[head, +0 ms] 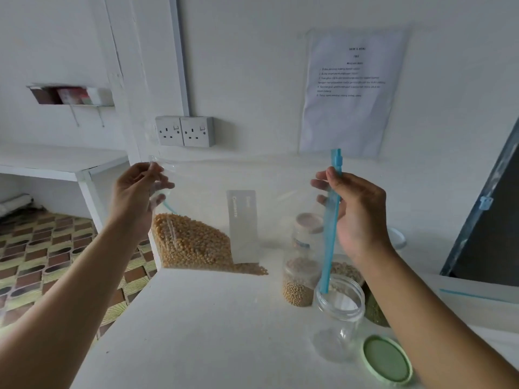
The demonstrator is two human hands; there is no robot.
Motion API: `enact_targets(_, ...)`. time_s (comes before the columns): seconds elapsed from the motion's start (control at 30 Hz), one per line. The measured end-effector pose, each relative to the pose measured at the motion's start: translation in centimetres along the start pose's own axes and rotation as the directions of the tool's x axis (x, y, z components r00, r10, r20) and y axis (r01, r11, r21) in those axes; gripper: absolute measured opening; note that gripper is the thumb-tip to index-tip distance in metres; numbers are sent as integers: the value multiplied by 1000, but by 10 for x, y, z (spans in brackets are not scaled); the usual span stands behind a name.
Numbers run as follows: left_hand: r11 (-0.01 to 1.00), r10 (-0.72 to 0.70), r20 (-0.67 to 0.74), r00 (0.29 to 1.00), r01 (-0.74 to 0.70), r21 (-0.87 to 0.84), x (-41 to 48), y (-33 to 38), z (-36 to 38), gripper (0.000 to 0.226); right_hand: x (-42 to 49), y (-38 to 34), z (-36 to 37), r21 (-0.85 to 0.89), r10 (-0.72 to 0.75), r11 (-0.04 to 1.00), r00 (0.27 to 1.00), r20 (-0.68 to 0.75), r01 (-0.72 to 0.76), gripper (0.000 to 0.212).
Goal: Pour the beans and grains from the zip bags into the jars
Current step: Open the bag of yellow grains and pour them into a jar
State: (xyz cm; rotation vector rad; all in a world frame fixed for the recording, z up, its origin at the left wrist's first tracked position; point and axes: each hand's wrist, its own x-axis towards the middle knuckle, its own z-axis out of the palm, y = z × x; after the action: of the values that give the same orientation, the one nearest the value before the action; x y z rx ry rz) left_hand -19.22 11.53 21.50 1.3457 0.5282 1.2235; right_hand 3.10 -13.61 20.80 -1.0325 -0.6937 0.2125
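Empty jar [338, 318] stands open on table [210, 332] at 5 o'clock, green lid [386, 360] just beside it, nearer. Filled jar [302, 276] behind it, capped, holding layered grains. Bag [243, 226] held up over table at centre, turned sideways, yellow kernels [191, 245] heaped in its 8 o'clock corner. Left hand [134, 197] pinches bag's corner at 9 o'clock; right hand [356, 209] grips blue zip [330, 234] at 3 o'clock, zip's lower end at empty jar's mouth. Socket [185, 131] and paper [351, 91] on wall at 12 o'clock.

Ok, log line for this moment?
left hand pinches zip bag corner | right hand grips blue zip strip | strip end at open jar mouth | kernels in bag | green lid off
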Motion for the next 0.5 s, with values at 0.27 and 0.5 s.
enact_targets(0.27,999,23,38,999,-25,34,1,21,19,20,0,-9,-10,10,-62,998,995,-77,63,16)
enact_targets(0.5,997,32,81,996,-37,66,-4,33,36,22,-1,-11,-22,-28,-99,995,988,-120,96,17)
